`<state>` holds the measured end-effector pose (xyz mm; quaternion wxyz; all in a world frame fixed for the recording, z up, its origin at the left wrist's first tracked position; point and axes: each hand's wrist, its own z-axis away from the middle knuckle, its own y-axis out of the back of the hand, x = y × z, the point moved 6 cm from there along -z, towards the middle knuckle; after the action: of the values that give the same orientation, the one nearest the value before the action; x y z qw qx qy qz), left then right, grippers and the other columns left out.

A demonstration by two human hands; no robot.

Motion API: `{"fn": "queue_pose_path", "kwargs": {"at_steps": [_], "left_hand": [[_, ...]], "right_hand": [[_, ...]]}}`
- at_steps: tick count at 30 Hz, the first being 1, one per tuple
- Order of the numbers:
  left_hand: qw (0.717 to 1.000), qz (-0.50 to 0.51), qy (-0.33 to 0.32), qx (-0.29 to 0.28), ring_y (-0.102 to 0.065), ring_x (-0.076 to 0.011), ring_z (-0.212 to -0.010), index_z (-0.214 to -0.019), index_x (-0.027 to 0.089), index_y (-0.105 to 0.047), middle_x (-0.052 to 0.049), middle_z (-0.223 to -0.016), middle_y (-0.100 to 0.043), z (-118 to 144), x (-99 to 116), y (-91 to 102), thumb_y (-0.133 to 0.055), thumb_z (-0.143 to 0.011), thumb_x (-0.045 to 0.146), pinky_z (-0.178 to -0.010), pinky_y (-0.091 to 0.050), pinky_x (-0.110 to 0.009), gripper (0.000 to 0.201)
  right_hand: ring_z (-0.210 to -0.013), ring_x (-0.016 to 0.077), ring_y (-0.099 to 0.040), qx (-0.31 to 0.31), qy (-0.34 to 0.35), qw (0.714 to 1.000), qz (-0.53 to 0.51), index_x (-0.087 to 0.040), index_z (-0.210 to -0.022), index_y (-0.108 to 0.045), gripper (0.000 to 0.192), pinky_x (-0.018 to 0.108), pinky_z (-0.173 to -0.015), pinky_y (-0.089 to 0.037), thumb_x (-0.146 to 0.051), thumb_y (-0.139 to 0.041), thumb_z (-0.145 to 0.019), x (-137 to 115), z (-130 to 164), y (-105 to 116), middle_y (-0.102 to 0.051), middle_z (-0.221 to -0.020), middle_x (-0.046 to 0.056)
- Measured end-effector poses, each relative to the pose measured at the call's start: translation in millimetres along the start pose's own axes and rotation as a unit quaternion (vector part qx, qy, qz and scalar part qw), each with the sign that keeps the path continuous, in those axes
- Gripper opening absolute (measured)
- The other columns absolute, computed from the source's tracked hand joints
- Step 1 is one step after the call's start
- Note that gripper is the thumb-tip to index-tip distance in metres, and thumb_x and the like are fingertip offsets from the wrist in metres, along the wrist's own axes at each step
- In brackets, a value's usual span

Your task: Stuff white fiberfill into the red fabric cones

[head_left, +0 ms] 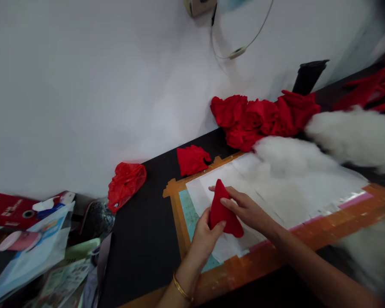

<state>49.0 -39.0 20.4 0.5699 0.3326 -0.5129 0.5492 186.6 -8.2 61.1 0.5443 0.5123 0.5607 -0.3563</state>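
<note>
A small red fabric cone, soft and felt-like with a rounded tip pointing away from the person, sits between both hands above the near-left part of a taped board on the black worktop. The left hand grips the cone's lower left side, thumb pressed against the cloth and fingers curled behind it. The right hand closes on the cone from the right, its fingers laid over the upper edge near the tip and the cloth pinched beneath them. The cone's wide bottom bulges out below the right hand, its hem curved and slightly rumpled. A thin gold bangle circles the left wrist.

The board is edged in glossy orange-brown tape, and flat white sheets lie across its middle, smooth and papery. Fluffy white stuffing spreads over the board's far-right part, loose and cloudlike, and a second mass of white fluff lies farther right along the worktop.

Toward the far edge, against the pale wall, a heap of red fabric pieces is crumpled and folded together. A single red fabric piece lies just beyond the board's far-left corner, and a crinkled red plastic bag rests left of it near the wall. At the worktop's left end lie glossy packets and printed paper, overlapping in a loose pile.
</note>
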Motion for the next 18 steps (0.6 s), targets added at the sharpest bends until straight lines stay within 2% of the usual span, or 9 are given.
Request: {"fn": "queue_pose_path", "kwargs": {"at_steps": [2,4,5,7,10,14,16,18], "left_hand": [[0.992,-0.106,-0.069,0.027,-0.053,-0.0299,-0.124,-0.119,0.019,-0.063,-0.011,-0.126,-0.064,-4.0,5.6,11.3,-0.072,-0.074,0.025,-0.109,-0.037,-0.043,0.046],[0.970,-0.200,-0.135,0.033,-0.034,-0.0293,-0.141,-0.126,0.022,-0.060,-0.010,-0.142,-0.053,-5.7,9.4,19.9,-0.074,-0.072,0.021,-0.120,-0.016,-0.044,0.056],[0.959,-0.237,-0.150,0.030,-0.026,-0.0286,-0.145,-0.130,0.023,-0.057,-0.010,-0.148,-0.047,-6.1,9.1,23.3,-0.075,-0.070,0.019,-0.121,-0.009,-0.045,0.063],[0.950,-0.275,-0.147,0.019,-0.020,-0.0286,-0.148,-0.139,0.023,-0.049,-0.011,-0.154,-0.037,-6.3,6.4,28.4,-0.077,-0.068,0.018,-0.121,-0.006,-0.047,0.076],[0.959,-0.252,-0.132,0.010,-0.019,-0.0282,-0.148,-0.146,0.023,-0.038,-0.012,-0.158,-0.029,-4.5,7.6,30.2,-0.076,-0.070,0.020,-0.121,-0.011,-0.046,0.085],[0.976,-0.177,-0.126,0.017,-0.024,-0.0262,-0.147,-0.146,0.023,-0.039,-0.010,-0.157,-0.031,-1.6,12.6,23.0,-0.071,-0.078,0.023,-0.121,-0.016,-0.040,0.076],[0.984,-0.130,-0.117,0.038,-0.026,-0.0249,-0.146,-0.145,0.022,-0.039,-0.010,-0.157,-0.033,-1.3,9.4,18.8,-0.070,-0.080,0.025,-0.120,-0.019,-0.037,0.072],[0.990,-0.085,-0.097,0.053,-0.028,-0.0245,-0.145,-0.144,0.022,-0.039,-0.010,-0.157,-0.033,-1.7,1.4,12.6,-0.070,-0.080,0.026,-0.119,-0.022,-0.034,0.071]], "right_hand": [[-0.127,0.0259,-0.052,-0.038,0.039,0.999,-0.007,-0.028,-0.141,-0.046,0.051,0.045,-0.107,-0.042,-0.047,-0.051,-0.095,-8.4,3.7,5.4,-0.052,-0.142,0.009],[-0.137,0.0249,-0.041,-0.058,0.058,0.997,-0.010,-0.032,-0.148,-0.034,0.058,0.048,-0.114,-0.033,-0.044,-0.053,-0.095,-8.7,8.9,10.1,-0.042,-0.151,0.006],[-0.140,0.0242,-0.038,-0.065,0.058,0.996,-0.009,-0.033,-0.150,-0.029,0.061,0.050,-0.116,-0.031,-0.044,-0.053,-0.095,-5.6,11.3,11.8,-0.040,-0.153,0.005],[-0.141,0.0238,-0.036,-0.071,0.052,0.996,-0.005,-0.034,-0.152,-0.023,0.064,0.052,-0.116,-0.030,-0.043,-0.053,-0.096,4.2,15.3,14.9,-0.036,-0.155,0.005],[-0.140,0.0253,-0.038,-0.050,0.041,0.998,-0.009,-0.034,-0.152,-0.023,0.065,0.054,-0.115,-0.033,-0.044,-0.053,-0.096,18.8,18.5,24.5,-0.034,-0.156,0.006],[-0.135,0.0269,-0.045,0.038,0.010,0.999,-0.012,-0.034,-0.149,-0.033,0.057,0.054,-0.111,-0.039,-0.045,-0.051,-0.096,32.2,25.7,37.1,-0.039,-0.153,0.007],[-0.134,0.0270,-0.046,0.071,-0.019,0.997,-0.023,-0.034,-0.151,-0.027,0.061,0.053,-0.110,-0.040,-0.046,-0.050,-0.096,40.5,33.3,26.6,-0.037,-0.155,0.008],[-0.135,0.0268,-0.045,0.086,-0.059,0.994,-0.038,-0.034,-0.154,-0.017,0.066,0.053,-0.110,-0.041,-0.047,-0.047,-0.096,52.1,40.9,2.2,-0.033,-0.156,0.009]]}}
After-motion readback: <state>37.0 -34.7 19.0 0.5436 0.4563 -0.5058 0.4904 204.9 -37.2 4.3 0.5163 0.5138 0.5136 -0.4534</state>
